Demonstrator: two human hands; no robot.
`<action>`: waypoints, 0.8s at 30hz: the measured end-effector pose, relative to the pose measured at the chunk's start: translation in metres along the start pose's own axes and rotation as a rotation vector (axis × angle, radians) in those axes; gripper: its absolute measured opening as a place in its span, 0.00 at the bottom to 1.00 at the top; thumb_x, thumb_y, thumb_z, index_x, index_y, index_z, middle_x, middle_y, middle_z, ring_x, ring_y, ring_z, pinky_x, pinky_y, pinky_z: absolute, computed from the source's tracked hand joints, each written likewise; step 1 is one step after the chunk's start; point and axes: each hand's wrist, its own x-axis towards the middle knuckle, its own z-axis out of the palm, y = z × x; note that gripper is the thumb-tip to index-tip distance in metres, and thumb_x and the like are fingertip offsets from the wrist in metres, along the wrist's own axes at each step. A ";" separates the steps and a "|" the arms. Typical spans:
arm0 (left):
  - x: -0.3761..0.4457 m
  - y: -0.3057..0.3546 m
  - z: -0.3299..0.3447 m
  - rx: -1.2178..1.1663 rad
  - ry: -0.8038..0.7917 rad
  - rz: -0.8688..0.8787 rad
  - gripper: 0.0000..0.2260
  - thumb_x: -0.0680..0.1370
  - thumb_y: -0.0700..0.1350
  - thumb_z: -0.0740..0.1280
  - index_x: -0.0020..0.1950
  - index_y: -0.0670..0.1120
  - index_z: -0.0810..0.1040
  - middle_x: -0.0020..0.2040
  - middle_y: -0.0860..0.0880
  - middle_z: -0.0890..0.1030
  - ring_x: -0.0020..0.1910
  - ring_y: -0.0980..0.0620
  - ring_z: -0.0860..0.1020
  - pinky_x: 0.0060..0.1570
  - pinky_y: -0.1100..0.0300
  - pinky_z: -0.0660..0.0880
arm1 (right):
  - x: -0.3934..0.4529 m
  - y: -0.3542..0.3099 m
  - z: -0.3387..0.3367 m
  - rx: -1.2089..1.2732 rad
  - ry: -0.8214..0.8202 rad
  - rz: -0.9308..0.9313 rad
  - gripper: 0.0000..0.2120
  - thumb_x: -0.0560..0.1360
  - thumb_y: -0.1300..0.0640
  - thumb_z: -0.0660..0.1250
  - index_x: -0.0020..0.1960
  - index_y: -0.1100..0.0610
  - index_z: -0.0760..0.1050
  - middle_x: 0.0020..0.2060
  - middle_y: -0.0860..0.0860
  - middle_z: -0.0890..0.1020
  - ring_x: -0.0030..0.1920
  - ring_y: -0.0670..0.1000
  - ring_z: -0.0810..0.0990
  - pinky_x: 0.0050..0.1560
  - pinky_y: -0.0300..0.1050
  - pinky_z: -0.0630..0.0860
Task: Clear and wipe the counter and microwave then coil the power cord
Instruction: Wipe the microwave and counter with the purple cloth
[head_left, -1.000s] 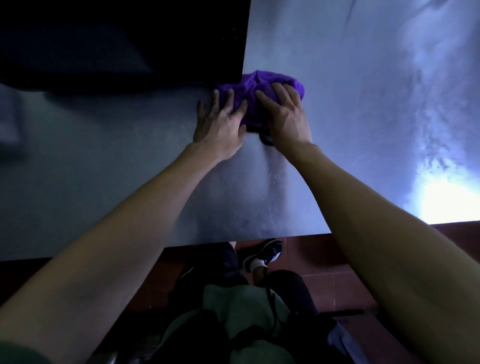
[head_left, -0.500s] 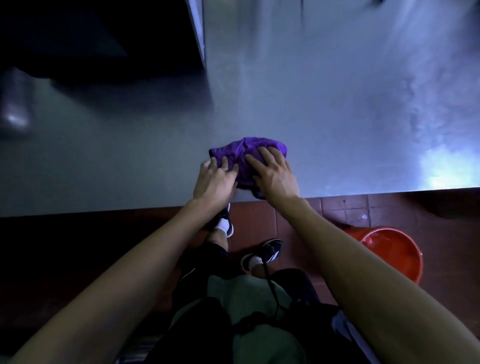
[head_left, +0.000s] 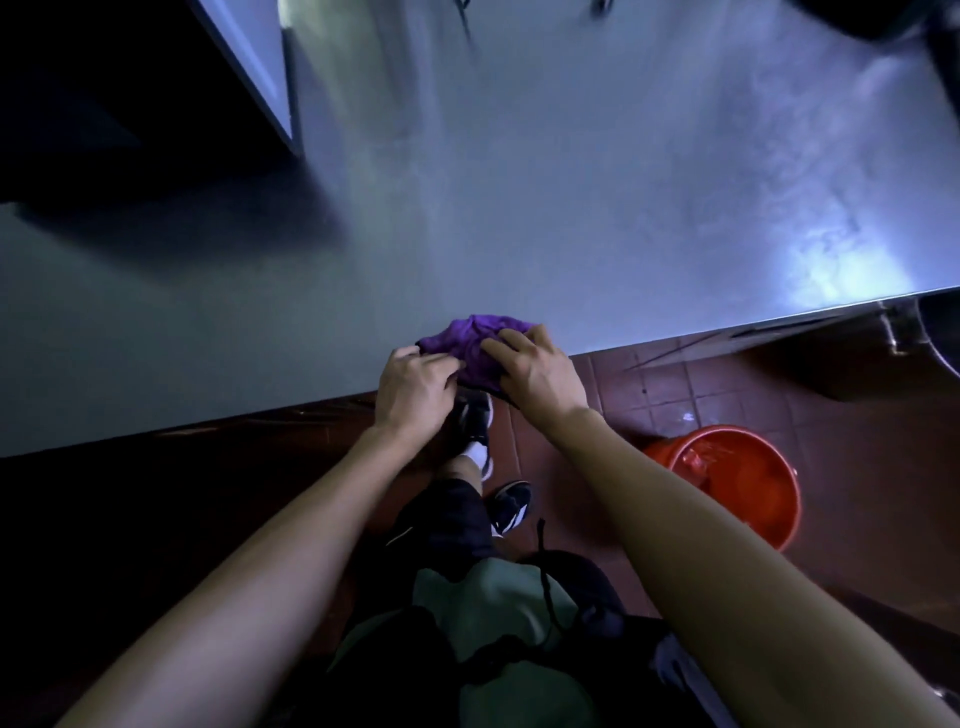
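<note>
A bunched purple cloth (head_left: 470, 338) lies at the front edge of the steel counter (head_left: 571, 182), part of it hanging over the edge. My left hand (head_left: 415, 389) sits at the cloth's left side, its fingers curled into the fabric. My right hand (head_left: 537, 371) presses on top of the cloth's right half with bent fingers. The dark microwave (head_left: 130, 104) stands on the counter at the upper left, well behind the hands. Two short dark ends at the top edge may be cord; I cannot tell.
An orange bucket (head_left: 737, 483) stands on the red tiled floor (head_left: 675, 384) below the counter, to my right. A dark object (head_left: 883, 21) sits at the counter's far right corner. My legs and shoes are under the counter edge.
Both hands have dragged the cloth from beside the microwave's corner straight back to the counter's front edge. The left fingers went from flat to curled.
</note>
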 end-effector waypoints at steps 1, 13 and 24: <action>0.003 0.004 0.004 -0.023 0.016 0.002 0.10 0.67 0.37 0.75 0.46 0.47 0.86 0.41 0.49 0.86 0.39 0.44 0.82 0.50 0.54 0.75 | -0.004 0.006 -0.001 0.012 0.010 0.004 0.23 0.74 0.62 0.62 0.68 0.51 0.74 0.61 0.50 0.78 0.57 0.61 0.71 0.48 0.53 0.77; 0.087 0.090 0.047 -0.162 0.134 0.169 0.15 0.59 0.37 0.82 0.44 0.46 0.87 0.42 0.52 0.86 0.41 0.50 0.81 0.48 0.57 0.77 | -0.033 0.114 -0.039 0.161 0.061 0.206 0.24 0.71 0.63 0.66 0.67 0.51 0.75 0.62 0.47 0.78 0.56 0.57 0.71 0.47 0.52 0.78; 0.206 0.202 0.067 -0.330 -0.025 0.349 0.12 0.66 0.35 0.76 0.48 0.43 0.86 0.46 0.46 0.87 0.45 0.47 0.85 0.57 0.46 0.77 | -0.048 0.236 -0.101 0.234 0.275 0.411 0.23 0.70 0.69 0.67 0.64 0.60 0.79 0.60 0.55 0.81 0.52 0.63 0.73 0.48 0.58 0.76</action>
